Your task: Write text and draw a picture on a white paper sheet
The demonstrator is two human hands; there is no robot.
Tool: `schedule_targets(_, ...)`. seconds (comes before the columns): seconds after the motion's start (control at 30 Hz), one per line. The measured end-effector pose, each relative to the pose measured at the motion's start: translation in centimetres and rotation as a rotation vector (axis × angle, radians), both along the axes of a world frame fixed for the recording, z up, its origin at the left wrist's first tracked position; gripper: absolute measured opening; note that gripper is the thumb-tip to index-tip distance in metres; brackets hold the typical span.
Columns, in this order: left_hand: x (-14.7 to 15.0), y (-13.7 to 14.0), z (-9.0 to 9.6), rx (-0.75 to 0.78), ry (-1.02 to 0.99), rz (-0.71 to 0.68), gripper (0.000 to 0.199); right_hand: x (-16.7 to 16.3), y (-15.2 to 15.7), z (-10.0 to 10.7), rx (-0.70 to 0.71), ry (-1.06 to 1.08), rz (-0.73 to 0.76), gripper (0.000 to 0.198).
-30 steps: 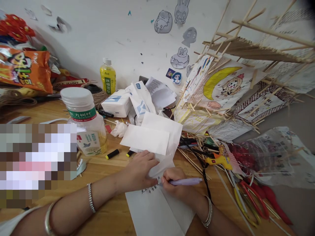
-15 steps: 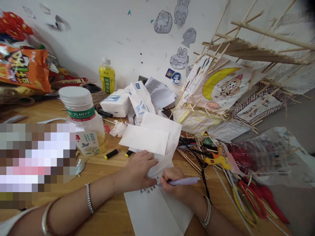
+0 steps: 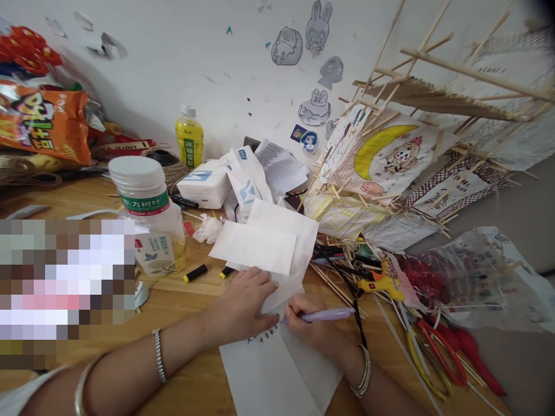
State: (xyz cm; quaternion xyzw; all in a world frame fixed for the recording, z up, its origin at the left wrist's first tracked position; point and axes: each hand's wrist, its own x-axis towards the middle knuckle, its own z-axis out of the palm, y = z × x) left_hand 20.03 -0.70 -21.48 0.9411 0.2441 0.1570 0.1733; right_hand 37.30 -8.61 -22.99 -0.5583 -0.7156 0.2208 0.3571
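How the lavender pen (image 3: 329,315) sits in the right hand (image 3: 309,321), with the lettering (image 3: 265,335) just off to its left

OK so the thing to look at here is the pen's angle. Its long axis runs nearly straight across the view, back end poking out to the person's right, writing end aimed left at the lettering on the white paper (image 3: 271,372). That paper runs roughly the other way, lengthwise toward the person, so the 2 cross at a steep angle.

Grip check: the right hand is curled snugly around the pen near its front, thumb and fingers bunched up. The actual tip is hidden by those fingers, so I can't tell if it's touching the paper.

The left hand (image 3: 243,301) is palm down with its fingers loosely spread, not wrapped around anything I can see. It lies over the upper part of the paper and covers some of the lettering, thumb tip just beside the right fist. Its fingertips are right by the lower edge of a blank slip (image 3: 255,245); can't say if they touch.

So of the 2 hands, the right is obviously nearer the pen (it's in there), and both are next to the lettering.

Around them on the wooden table (image 3: 191,375): a plastic jar (image 3: 151,231) at left, and a yellow glue gun (image 3: 381,285) plus red-handled scissors (image 3: 442,353) at right.
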Motion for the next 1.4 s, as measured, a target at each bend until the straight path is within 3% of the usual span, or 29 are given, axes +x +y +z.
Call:
schedule_targets(0.3,0.0,0.14,-0.28,-0.001,0.005,-0.005,0.025,0.09,-0.13,0.42,0.005,-0.059,0.069,0.028)
schedule_targets(1.4,0.06,0.17,-0.25,-0.003,0.0,-0.002,0.025,0.17,-0.02,0.04,0.04,-0.047,0.045,0.027)
